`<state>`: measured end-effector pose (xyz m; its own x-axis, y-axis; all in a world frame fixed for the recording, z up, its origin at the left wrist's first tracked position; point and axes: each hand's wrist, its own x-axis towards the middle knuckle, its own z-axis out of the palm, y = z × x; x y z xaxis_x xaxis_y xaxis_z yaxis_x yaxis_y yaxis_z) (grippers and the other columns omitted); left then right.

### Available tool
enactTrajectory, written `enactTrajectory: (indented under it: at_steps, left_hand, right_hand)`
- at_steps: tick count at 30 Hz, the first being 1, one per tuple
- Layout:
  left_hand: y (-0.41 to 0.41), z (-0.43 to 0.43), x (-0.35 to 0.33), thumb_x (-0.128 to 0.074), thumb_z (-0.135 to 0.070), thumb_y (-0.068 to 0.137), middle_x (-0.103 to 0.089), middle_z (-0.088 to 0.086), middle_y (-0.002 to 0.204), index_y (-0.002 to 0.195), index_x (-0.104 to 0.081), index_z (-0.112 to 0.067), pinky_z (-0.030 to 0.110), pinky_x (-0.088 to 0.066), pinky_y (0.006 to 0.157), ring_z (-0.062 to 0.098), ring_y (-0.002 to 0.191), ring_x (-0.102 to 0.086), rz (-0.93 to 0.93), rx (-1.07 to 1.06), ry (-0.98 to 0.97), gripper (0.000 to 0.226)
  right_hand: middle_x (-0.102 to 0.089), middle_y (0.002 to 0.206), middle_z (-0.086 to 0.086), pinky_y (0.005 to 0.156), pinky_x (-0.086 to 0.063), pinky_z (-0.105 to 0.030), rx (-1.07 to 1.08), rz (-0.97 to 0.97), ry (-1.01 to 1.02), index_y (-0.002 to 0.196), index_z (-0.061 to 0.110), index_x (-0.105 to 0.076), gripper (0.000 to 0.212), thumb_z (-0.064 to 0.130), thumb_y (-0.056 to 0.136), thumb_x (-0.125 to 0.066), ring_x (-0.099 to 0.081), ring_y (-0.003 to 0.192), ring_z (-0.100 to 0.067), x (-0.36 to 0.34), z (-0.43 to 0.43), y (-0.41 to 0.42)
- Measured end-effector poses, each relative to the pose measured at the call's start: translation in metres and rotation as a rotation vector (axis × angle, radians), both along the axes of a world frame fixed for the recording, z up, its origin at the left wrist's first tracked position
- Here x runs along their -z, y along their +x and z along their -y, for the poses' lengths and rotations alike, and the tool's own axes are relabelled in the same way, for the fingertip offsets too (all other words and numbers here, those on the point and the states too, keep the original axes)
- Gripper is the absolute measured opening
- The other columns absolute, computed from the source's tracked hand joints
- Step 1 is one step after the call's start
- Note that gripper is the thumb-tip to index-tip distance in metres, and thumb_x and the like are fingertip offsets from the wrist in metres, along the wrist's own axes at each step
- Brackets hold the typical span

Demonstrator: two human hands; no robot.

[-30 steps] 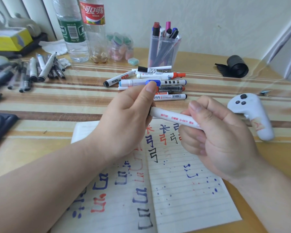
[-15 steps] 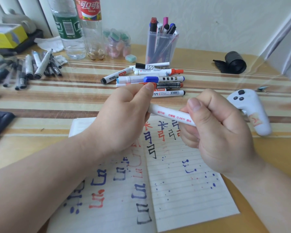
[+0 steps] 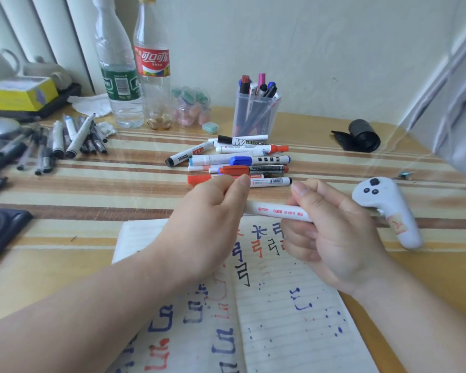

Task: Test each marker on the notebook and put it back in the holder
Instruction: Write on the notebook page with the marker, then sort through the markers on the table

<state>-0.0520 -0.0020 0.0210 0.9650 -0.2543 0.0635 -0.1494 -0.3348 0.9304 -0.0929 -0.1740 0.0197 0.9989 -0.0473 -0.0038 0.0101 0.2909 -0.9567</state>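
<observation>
White plastic with small red print, the marker point(image 3: 277, 212) hangs above the top edge of the notebook point(image 3: 288, 327). It runs from 9 to 3 o'clock, the 3 o'clock end a little lower. The left hand point(image 3: 207, 227) has its fingers curled round the 9 o'clock end, thumb tip on top. The right hand point(image 3: 334, 238) grips the 3 o'clock end, thumb laid on the barrel and fingers wrapped beneath.

Both ends are buried in the hands, so cap, tip and ink colour cannot be told. The notebook lies open on the striped table point(image 3: 119, 189), its lined pages marked with blue, red and black strokes and dots. The frame cuts off its near edge, and the left forearm covers much of the left page.

At 12 o'clock from the hands a clear holder point(image 3: 254, 117) stands upright near the wall. Several markers stand in it with dark red, pink, black and blue tops. Between it and the hands lies a loose heap of markers point(image 3: 240, 160), the nearest partly hidden behind the left knuckles. At 11 o'clock a small clear tub point(image 3: 191, 106) holds pastel pieces too blurred to name. Just beside it, a cola bottle point(image 3: 154, 76) has pale lumps at its bottom. A white controller point(image 3: 388, 208) lies at 3 o'clock, just behind the right hand.
</observation>
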Motion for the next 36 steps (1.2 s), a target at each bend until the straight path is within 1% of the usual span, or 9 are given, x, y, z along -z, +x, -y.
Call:
enactTrajectory:
  at_steps: [4, 7, 12, 17, 22, 26, 31, 34, 36]
  left_hand:
    - [-0.001, 0.002, -0.002, -0.037, -0.055, 0.103, -0.043, -0.01, 0.057, 0.07, -0.043, -0.018, 0.029, -0.034, 0.055, 0.009, 0.051, -0.036, 0.051, -0.008, -0.042, 0.05]
    - [-0.008, 0.004, 0.001, -0.037, -0.056, 0.102, -0.044, -0.008, 0.061, 0.073, -0.044, -0.021, 0.032, -0.036, 0.059, 0.01, 0.054, -0.038, 0.084, 0.055, -0.052, 0.046]
    - [-0.005, -0.006, 0.009, -0.036, -0.061, 0.101, -0.044, -0.011, 0.064, 0.077, -0.049, -0.021, 0.033, -0.037, 0.063, 0.011, 0.059, -0.04, 0.037, 0.087, -0.182, 0.049]
    - [0.004, -0.008, 0.013, -0.039, -0.042, 0.107, -0.047, -0.008, 0.058, 0.074, -0.05, -0.012, 0.018, -0.035, 0.05, 0.006, 0.051, -0.04, 0.142, -0.053, -0.152, 0.046]
    - [0.009, 0.0, 0.015, -0.041, -0.043, 0.103, -0.049, -0.011, 0.057, 0.073, -0.051, -0.016, 0.024, -0.035, 0.053, 0.01, 0.056, -0.043, 0.279, -0.088, -0.141, 0.042]
    - [0.018, -0.001, 0.018, -0.04, -0.05, 0.098, -0.048, -0.006, 0.058, 0.07, -0.049, -0.015, 0.026, -0.035, 0.053, 0.009, 0.055, -0.042, 0.324, -0.118, -0.16, 0.046]
    - [0.023, -0.002, 0.02, -0.043, -0.051, 0.098, -0.04, -0.007, 0.053, 0.067, -0.045, -0.012, 0.023, -0.032, 0.049, 0.009, 0.051, -0.037, 0.298, -0.139, -0.173, 0.05]
    - [0.024, -0.002, 0.02, -0.044, -0.048, 0.098, -0.041, 0.001, 0.055, 0.068, -0.047, -0.009, 0.024, -0.032, 0.049, 0.011, 0.052, -0.038, 0.282, -0.13, -0.191, 0.049]
    - [0.023, -0.003, 0.018, -0.045, -0.046, 0.099, -0.048, 0.01, 0.061, 0.067, -0.047, -0.009, 0.03, -0.034, 0.051, 0.019, 0.055, -0.042, 0.264, -0.142, -0.21, 0.049]
  right_hand:
    - [-0.035, 0.054, -0.002, 0.04, -0.033, -0.022, -0.021, 0.083, 0.089, 0.077, 0.013, -0.062, 0.012, 0.011, 0.085, -0.071, -0.03, 0.043, -0.012, -0.01, -0.003, 0.0]
    - [-0.049, 0.063, -0.005, 0.05, -0.047, -0.026, 0.013, 0.132, 0.077, 0.091, 0.006, -0.068, 0.009, 0.01, 0.084, -0.068, -0.045, 0.053, -0.015, -0.017, -0.007, -0.002]
    - [-0.07, 0.087, -0.009, 0.061, -0.054, -0.029, 0.032, 0.13, -0.271, 0.1, 0.005, -0.069, 0.024, 0.025, 0.087, -0.067, -0.063, 0.077, -0.015, -0.038, -0.007, -0.002]
    - [-0.072, 0.085, -0.014, 0.064, -0.062, -0.047, 0.2, 0.319, -0.686, 0.1, 0.015, -0.06, 0.004, 0.017, 0.102, -0.058, -0.07, 0.068, -0.023, -0.081, -0.005, 0.053]
    - [-0.069, 0.07, -0.002, 0.071, -0.062, -0.047, 0.49, 0.543, -0.956, 0.143, 0.024, -0.038, 0.051, 0.009, 0.098, -0.057, -0.071, 0.063, -0.02, -0.107, 0.003, 0.136]
    - [-0.062, 0.073, 0.005, 0.076, -0.058, -0.046, 0.628, 0.636, -1.056, 0.144, 0.027, -0.043, 0.052, 0.012, 0.095, -0.053, -0.068, 0.073, -0.023, -0.114, 0.012, 0.191]
    - [-0.06, 0.079, 0.009, 0.082, -0.052, -0.033, 0.634, 0.542, -1.16, 0.137, 0.022, -0.056, 0.04, 0.012, 0.098, -0.05, -0.065, 0.086, -0.022, -0.104, 0.02, 0.233]
    - [-0.07, 0.116, -0.004, 0.092, -0.048, -0.027, 0.484, 0.318, -1.294, 0.129, 0.016, -0.066, 0.033, 0.016, 0.103, -0.046, -0.063, 0.107, -0.022, -0.089, 0.024, 0.247]
    - [-0.066, 0.099, -0.009, 0.078, -0.044, -0.027, 0.381, 0.189, -1.355, 0.106, 0.011, -0.071, 0.029, 0.014, 0.101, -0.043, -0.057, 0.091, -0.025, -0.083, 0.026, 0.251]
